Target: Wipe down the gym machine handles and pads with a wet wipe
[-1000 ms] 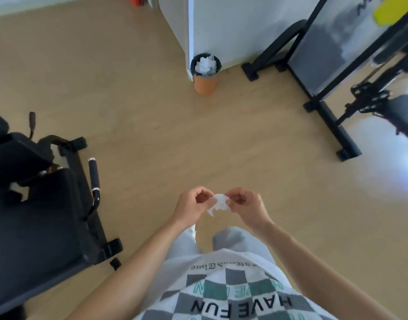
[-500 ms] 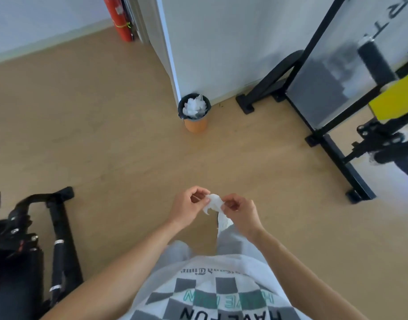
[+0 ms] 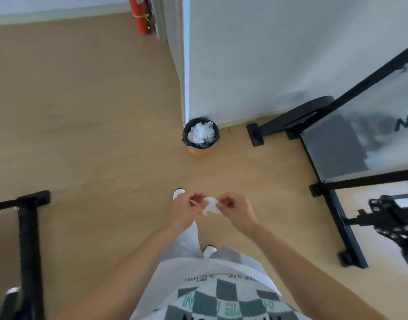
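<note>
Both hands meet in front of the person's waist, above the wooden floor (image 3: 82, 112). Left hand (image 3: 184, 211) pinches one edge of a small white wet wipe (image 3: 211, 205) between thumb and curled fingers; right hand (image 3: 237, 211) pinches the opposite edge the same way. The wipe is crumpled and hangs stretched between them, touching nothing else.

Straight ahead, farther off, a small orange bin (image 3: 198, 152) with a black liner stands on the floor at the corner of a white wall (image 3: 267, 54). Crumpled white paper (image 3: 201, 132) fills its top. A red fire extinguisher (image 3: 140, 15) stands far off, behind that corner.

On the right, a black gym machine frame (image 3: 343, 227) rests its feet on the floor, with a grey panel (image 3: 337, 153) set in it. On the near left, part of another black machine (image 3: 28, 239) shows at the edge of the view; both machines are well apart from the wipe.

Below the hands are a white shoe (image 3: 178, 194), grey trousers (image 3: 189, 241) and a checked shirt (image 3: 221, 292).
</note>
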The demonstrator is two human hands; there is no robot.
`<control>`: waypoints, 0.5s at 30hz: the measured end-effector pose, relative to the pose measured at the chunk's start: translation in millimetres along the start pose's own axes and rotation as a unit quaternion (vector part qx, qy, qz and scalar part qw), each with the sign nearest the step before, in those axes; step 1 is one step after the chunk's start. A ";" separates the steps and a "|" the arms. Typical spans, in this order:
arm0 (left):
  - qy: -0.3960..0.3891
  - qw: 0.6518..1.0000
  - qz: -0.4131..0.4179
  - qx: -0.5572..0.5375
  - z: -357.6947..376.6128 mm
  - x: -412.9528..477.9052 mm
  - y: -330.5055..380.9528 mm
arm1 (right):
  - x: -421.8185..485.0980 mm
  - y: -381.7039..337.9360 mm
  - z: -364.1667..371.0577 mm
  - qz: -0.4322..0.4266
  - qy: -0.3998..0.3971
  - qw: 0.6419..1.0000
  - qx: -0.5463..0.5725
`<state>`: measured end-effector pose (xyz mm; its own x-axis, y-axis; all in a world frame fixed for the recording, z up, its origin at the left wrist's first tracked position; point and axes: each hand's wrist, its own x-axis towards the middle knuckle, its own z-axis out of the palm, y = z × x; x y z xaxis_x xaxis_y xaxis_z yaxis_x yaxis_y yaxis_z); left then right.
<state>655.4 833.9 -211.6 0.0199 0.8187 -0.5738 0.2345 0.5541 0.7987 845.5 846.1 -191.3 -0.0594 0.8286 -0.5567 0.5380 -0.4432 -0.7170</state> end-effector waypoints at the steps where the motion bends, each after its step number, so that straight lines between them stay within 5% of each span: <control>1: -0.002 1.000 -0.013 -0.005 -6.4 19.2 5.7 | 21.5 -9.5 -0.1 0.006 0.003 1.000 -0.014; 15: 0.015 0.992 -0.063 0.108 -66.0 324.7 24.7 | 345.2 -62.1 12.3 0.060 -0.011 0.997 -0.041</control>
<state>603.6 1123.4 -366.3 -0.0521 0.7506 -0.6587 0.4360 0.6105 0.6612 781.2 1155.4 -344.2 -0.0072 0.7632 -0.6462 0.6092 -0.5091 -0.6081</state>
